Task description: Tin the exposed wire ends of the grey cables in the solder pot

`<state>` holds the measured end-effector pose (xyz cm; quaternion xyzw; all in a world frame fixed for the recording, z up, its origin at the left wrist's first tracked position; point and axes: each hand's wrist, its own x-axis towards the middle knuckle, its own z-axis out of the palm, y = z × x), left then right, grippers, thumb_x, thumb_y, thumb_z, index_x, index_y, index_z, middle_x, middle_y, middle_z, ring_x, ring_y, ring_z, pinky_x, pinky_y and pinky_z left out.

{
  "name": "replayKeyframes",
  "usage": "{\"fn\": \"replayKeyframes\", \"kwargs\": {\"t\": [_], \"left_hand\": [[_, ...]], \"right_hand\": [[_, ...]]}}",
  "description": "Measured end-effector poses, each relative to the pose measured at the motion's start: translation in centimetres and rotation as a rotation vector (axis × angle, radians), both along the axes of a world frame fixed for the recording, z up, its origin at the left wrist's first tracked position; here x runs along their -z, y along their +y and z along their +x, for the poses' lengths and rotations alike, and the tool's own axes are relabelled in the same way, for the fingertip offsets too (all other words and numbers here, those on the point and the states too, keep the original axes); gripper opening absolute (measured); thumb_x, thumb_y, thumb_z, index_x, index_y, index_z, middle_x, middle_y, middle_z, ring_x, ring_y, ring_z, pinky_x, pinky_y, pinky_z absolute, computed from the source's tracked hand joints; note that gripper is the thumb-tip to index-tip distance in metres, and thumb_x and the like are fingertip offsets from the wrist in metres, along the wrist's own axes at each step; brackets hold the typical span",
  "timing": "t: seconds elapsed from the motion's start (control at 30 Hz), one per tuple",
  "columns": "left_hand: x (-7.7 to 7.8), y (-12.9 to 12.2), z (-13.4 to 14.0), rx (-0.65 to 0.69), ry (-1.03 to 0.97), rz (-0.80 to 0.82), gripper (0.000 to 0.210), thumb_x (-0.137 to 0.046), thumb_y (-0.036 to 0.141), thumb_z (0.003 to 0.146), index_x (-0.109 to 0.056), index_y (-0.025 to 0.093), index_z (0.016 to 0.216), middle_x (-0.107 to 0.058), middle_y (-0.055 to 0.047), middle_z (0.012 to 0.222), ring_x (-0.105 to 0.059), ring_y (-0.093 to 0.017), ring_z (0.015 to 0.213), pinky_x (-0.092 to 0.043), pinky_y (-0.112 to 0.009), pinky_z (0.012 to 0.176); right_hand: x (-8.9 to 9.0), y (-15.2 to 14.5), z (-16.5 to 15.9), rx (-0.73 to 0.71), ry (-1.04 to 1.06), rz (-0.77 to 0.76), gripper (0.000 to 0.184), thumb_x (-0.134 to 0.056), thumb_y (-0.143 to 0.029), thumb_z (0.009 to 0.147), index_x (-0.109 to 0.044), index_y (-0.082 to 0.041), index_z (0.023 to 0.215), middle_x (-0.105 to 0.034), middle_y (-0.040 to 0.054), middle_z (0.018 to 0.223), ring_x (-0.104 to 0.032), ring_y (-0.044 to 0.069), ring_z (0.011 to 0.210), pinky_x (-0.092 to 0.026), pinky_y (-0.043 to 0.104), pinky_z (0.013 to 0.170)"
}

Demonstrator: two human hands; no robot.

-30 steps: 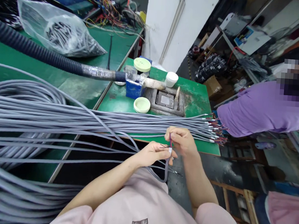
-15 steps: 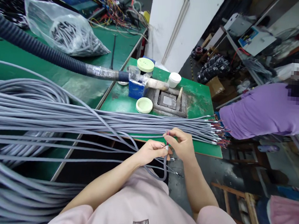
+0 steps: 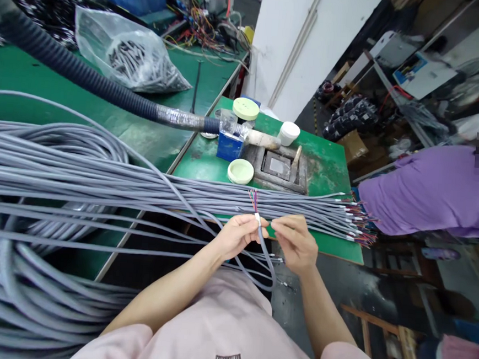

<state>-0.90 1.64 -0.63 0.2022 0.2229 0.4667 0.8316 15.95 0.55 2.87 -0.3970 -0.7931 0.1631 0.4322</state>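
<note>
In my left hand a grey cable is pinched just below its stripped end, at a white band. Thin coloured wires spread upward from that end, with a darker strand pointing left. The cable loops down and back in front of my shirt. My right hand is just to the right, apart from the cable, its thumb and fingers pressed together; whether anything small is between them I cannot see. Behind both hands lies a thick bundle of grey cables, their stripped ends to the right.
Beyond the bundle are a solder pot, a blue box under a ribbed hose, a shallow pale dish and a white tub. Coiled cables fill the left. A person in purple is at right.
My right hand has come away from the wires and moved right. My left hand still holds the cable, whose wire end now stands up and fans out. The view has shifted slightly.
</note>
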Motion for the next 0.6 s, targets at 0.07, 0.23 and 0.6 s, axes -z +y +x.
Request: {"fn": "replayKeyframes", "kwargs": {"t": [0.07,0.23,0.6], "left_hand": [[-0.1,0.3,-0.1,-0.017,-0.055,0.004,0.035,-0.082,0.040,0.060,-0.071,0.012,0.077,-0.067,-0.003,0.061,-0.059,-0.009,0.053,-0.048,-0.021,0.055],[-0.6,0.3,-0.5,-0.055,0.044,0.095,0.040,-0.074,0.046,0.069,-0.071,0.012,0.090,-0.071,-0.006,0.073,-0.062,-0.011,0.058,-0.051,-0.024,0.061],[-0.4,2.7,-6.3,-0.660,1.494,0.860,0.022,-0.055,0.030,0.085,-0.068,0.020,0.101,-0.073,-0.006,0.101,-0.065,-0.022,0.098,-0.037,-0.043,0.101]], "right_hand": [[0.4,-0.2,0.0,-0.087,-0.123,0.092,0.037,-0.058,-0.016,0.083,-0.065,-0.035,0.114,-0.065,0.0057,0.116,-0.059,0.024,0.106,-0.048,0.047,0.089],[-0.2,0.7,-0.5,-0.127,-0.151,0.202,0.032,-0.062,-0.033,0.083,-0.064,-0.034,0.115,-0.063,0.0058,0.121,-0.053,0.027,0.117,-0.047,0.049,0.093],[-4.5,10.9,-1.8,0.245,0.078,0.085,0.027,-0.042,-0.037,0.094,-0.063,-0.022,0.089,-0.068,0.0044,0.087,-0.062,0.020,0.087,-0.047,0.038,0.086]]}}
